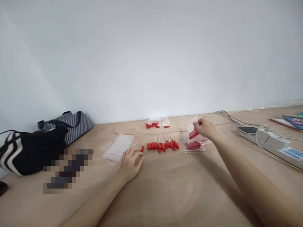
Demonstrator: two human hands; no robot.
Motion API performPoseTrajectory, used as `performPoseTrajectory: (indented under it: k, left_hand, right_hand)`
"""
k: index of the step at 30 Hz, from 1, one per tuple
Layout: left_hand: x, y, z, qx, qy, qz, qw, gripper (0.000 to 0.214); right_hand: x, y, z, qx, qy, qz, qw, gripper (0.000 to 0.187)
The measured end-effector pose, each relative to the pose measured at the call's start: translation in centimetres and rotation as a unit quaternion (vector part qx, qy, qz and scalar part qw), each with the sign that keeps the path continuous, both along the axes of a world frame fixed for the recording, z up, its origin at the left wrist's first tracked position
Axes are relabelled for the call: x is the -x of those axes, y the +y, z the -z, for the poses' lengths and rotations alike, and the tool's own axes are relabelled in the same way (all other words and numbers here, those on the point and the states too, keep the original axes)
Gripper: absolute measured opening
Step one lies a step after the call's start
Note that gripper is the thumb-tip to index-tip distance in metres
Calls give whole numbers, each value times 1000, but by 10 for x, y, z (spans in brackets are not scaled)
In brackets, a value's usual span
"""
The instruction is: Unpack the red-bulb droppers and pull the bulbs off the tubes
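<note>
Red-bulbed droppers (163, 146) with clear tubes lie in a row at the middle of the table, bulbs toward me. My left hand (131, 162) rests at the row's left end, fingers apart and slightly bent, close to a single dropper (142, 148). Just beyond that hand lies a stack of clear zip bags (118, 148), partly covered by its fingertips. My right hand (205, 127) pinches a small clear bag of droppers (193, 133) by its upper part. Below this bag, other filled zip bags (193, 146) lie on the table.
Loose red bulbs (152, 125) and clear tubes (163, 120) lie near the wall. On the right are a power strip (279, 146) with cables and a black device (247, 129). A striped bag (77, 127) and black cloth (40, 148) are on the left, beside a blurred-out object (68, 170).
</note>
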State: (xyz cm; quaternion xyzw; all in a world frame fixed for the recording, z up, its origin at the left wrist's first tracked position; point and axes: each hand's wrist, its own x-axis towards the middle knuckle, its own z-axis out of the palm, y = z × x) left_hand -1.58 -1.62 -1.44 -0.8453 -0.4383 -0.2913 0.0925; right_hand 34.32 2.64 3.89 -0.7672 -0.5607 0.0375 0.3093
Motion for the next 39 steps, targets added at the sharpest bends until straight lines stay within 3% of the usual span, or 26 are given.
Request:
performPoseTrajectory:
  k: [3, 5, 10, 12, 14, 17, 20, 23, 27, 29, 32, 39]
  left_hand:
    - [1, 1, 0, -1, -16, 8, 1000, 13]
    - [1, 2, 0, 6, -42, 16, 999, 14]
    - [-1, 1, -2, 65, -154, 32, 985, 19]
    - [-1, -3, -5, 103, -159, 57, 980, 22]
    - [-1, -8, -8, 139, -135, 105, 975, 27]
    - [-3, -16, -11, 191, -77, 197, 959, 42]
    - [-7, -23, -14, 240, -9, 237, 941, 56]
    - [-8, -28, -17, 262, 14, 208, 942, 49]
    - [0, -34, -16, 261, 1, 146, 954, 41]
    - [5, -35, -14, 258, -9, 119, 959, 41]
    - [3, -36, -16, 239, -34, 97, 966, 38]
    - [-26, -36, -21, 258, -24, 190, 947, 39]
  right_hand:
    - [2, -5, -13, -58, 115, -118, 985, 22]
    - [17, -12, -13, -77, 242, -252, 934, 28]
    - [85, -30, 14, 70, 332, -489, 803, 37]
    - [109, -34, 31, 125, 360, -529, 758, 41]
    - [125, -37, 46, 160, 366, -541, 741, 42]
    - [138, -38, 60, 136, 337, -536, 762, 38]
    - [139, -41, 62, 20, 222, -499, 838, 28]
    - [129, -45, 62, -89, 99, -422, 897, 17]
    - [104, -57, 65, -95, 44, -303, 947, 23]
    - [95, -66, 66, -63, 22, -272, 960, 32]
    - [94, -78, 64, -12, 8, -278, 961, 37]
    - [116, -91, 50, 80, 45, -326, 941, 33]
